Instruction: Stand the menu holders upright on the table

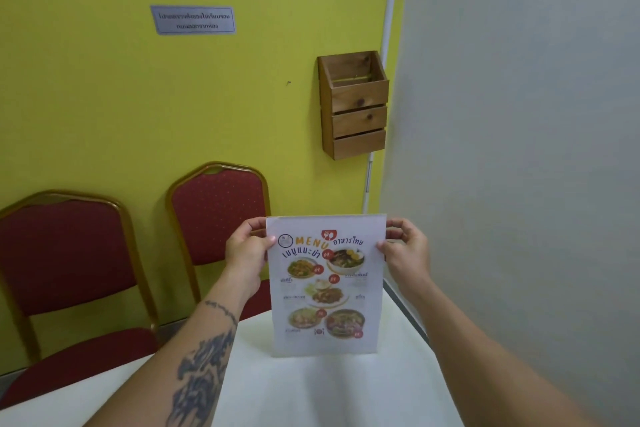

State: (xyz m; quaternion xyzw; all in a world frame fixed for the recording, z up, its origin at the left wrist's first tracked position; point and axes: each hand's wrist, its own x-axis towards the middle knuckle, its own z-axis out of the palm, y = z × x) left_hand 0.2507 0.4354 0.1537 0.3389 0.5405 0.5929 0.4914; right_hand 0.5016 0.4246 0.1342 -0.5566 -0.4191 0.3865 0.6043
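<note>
A menu holder with a white printed food menu stands upright, its bottom edge at the white table near the far right corner. My left hand pinches its upper left edge, thumb on the front. On the upper right edge my right hand grips the same way. The holder's base is hard to make out against the tablecloth.
Two red padded chairs with gold frames stand along the table's left side against a yellow wall. A wooden wall box hangs above the table's far end. A grey wall runs close along the right.
</note>
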